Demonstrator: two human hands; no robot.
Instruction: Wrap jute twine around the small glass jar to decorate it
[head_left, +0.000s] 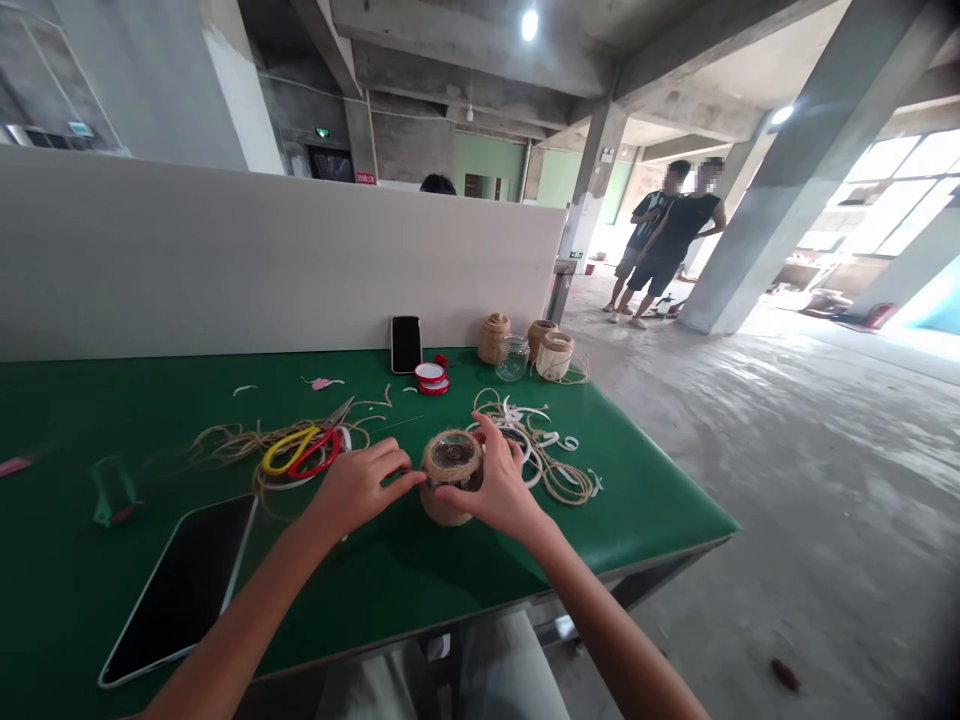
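L hand [360, 487] and R hand [499, 490] either side of twine-wrapped glass jar [450, 497], tilted, rough jute coils round its curved body, over green desk [390, 610]; can't tell if it touches. L fingers [401, 472] closed on the jar's twine rim, R fingers [480, 437] curled over top, gripping. Loose jute coil [555, 478] & curly white strips [525, 447] just behind R hand; yellow-red scissors [300, 452] near L hand, slick black tablet [180, 590] lower left.
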